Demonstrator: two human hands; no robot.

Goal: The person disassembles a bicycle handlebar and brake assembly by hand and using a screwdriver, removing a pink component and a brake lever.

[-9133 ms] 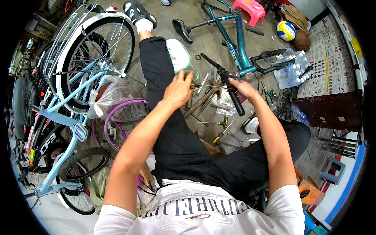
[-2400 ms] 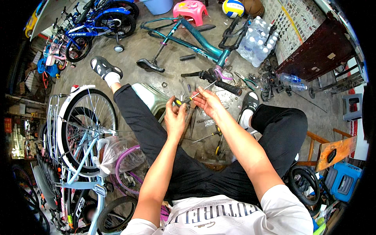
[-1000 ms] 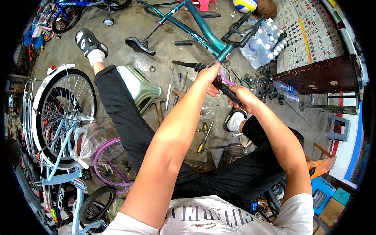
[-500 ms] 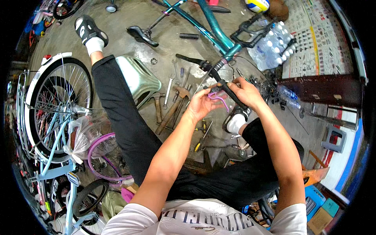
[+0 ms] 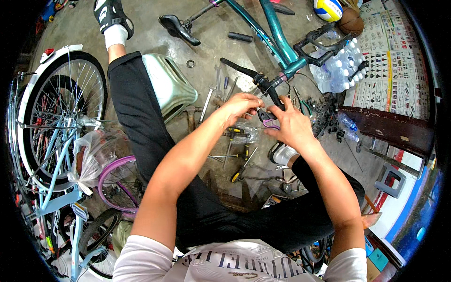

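A teal bicycle frame [image 5: 277, 35] lies ahead of me, with its black handlebar [image 5: 238, 66] toward my hands. Beside the bar is a brake lever [image 5: 267, 115] with a black body and a curved purple part. My right hand [image 5: 296, 126] grips the lever, thumb and fingers around it, close to the bar's near end. Just left of it, my left hand [image 5: 242, 106] has its fingers pinched together at the lever's side. Whatever is between those fingertips is too small to make out.
Wrenches [image 5: 207, 102], a hammer [image 5: 190, 117] and screwdrivers [image 5: 244, 165] lie on the floor. A pale green stool [image 5: 169, 84] stands left of them. Bottled water [image 5: 336, 70] sits at the right. A white-fendered wheel [image 5: 66, 117] and a purple rim [image 5: 115, 183] are at left.
My left hand has turned from open-fingered to pinched. The brake lever's purple part now sits by my right hand, which has shifted down slightly. The view has shifted a little.
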